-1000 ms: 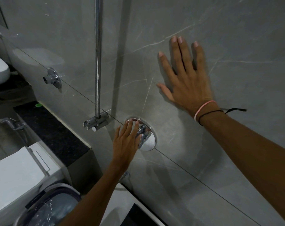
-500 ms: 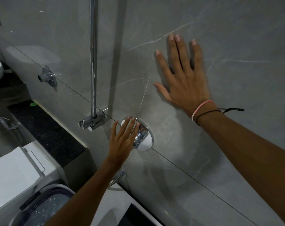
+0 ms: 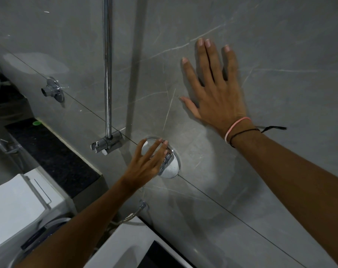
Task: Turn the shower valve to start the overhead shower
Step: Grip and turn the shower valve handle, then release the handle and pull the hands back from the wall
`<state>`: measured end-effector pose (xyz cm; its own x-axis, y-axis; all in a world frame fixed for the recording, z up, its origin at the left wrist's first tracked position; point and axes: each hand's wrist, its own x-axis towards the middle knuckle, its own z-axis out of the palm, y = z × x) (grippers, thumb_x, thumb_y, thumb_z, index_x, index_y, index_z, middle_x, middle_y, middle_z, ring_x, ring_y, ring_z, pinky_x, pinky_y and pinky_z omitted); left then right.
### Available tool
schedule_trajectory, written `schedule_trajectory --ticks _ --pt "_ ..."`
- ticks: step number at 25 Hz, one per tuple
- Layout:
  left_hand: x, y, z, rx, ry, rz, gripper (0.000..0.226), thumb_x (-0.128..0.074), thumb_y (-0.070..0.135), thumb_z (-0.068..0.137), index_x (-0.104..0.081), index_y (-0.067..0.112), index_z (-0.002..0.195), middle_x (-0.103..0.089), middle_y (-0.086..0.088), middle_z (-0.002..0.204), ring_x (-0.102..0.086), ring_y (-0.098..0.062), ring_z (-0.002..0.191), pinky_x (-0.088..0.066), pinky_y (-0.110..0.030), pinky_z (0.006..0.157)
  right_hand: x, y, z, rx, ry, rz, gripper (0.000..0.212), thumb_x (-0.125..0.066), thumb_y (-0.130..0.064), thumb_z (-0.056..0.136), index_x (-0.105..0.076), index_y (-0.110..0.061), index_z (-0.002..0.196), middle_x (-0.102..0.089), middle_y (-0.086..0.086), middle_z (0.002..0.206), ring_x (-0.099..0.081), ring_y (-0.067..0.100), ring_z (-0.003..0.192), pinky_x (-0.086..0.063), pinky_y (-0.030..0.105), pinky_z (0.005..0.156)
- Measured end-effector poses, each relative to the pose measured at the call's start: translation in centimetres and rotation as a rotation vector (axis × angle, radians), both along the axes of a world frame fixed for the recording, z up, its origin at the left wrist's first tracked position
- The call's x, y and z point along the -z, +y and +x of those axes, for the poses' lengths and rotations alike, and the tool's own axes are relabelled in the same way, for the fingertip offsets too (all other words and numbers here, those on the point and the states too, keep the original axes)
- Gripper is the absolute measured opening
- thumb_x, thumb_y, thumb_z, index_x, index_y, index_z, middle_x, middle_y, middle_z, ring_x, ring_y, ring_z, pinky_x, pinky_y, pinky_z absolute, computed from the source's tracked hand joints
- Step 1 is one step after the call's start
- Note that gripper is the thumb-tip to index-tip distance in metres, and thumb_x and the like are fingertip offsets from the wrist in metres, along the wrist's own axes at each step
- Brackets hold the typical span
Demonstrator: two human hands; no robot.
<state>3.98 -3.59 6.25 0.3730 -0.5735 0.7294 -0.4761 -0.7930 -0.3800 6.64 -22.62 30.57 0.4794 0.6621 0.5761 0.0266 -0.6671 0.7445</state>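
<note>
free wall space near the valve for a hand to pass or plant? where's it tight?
Free: bare tile right of the shower valve, below the right hand; also tile between the riser pipe and the right hand. Tight: left of the valve, where the left hand and pipe bracket sit close.

Grey tiled wall (image 3: pixel 270 35) bearing chrome valve (image 3: pixel 171 165), riser pipe (image 3: pixel 107 64), perhaps a spout (image 3: pixel 52 90).
</note>
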Motion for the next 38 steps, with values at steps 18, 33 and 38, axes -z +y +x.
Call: schedule_trajectory --ticks 18,33,38 --pt "-3.4 0.5 -4.1 -0.291 0.47 -0.194 0.094 -0.035 0.083 0.083 -0.034 0.022 0.154 -0.022 -0.02 0.164 -0.021 -0.04 0.151 -0.019 -0.073 0.114 -0.3 0.5 -0.7 0.053 0.005 -0.025 0.087 -0.031 -0.064 0.106 -0.008 -0.012 0.172 -0.006 0.029 0.174 -0.009 0.043 0.163 -0.003 0.06 0.128" --pt "-10.7 5.3 -13.7 -0.536 0.511 -0.172 0.091 -0.026 0.081 0.083 -0.033 0.025 0.155 -0.024 -0.021 0.164 -0.029 -0.041 0.148 -0.022 -0.073 0.114 -1.6 2.5 -7.6 -0.042 0.187 0.138 0.087 -0.055 -0.06 0.099 -0.032 -0.011 0.167 -0.018 0.032 0.171 -0.02 0.045 0.16 -0.014 0.066 0.128" --pt "-16.4 10.4 -17.4 -0.66 0.428 -0.135 0.093 -0.01 0.083 0.084 -0.017 0.027 0.158 -0.009 -0.017 0.168 -0.014 -0.037 0.154 -0.015 -0.073 0.116 -4.8 6.5 -10.2 -0.082 0.168 0.185 0.09 -0.047 -0.065 0.101 -0.022 -0.013 0.171 -0.01 0.031 0.173 -0.01 0.044 0.162 -0.002 0.065 0.127"
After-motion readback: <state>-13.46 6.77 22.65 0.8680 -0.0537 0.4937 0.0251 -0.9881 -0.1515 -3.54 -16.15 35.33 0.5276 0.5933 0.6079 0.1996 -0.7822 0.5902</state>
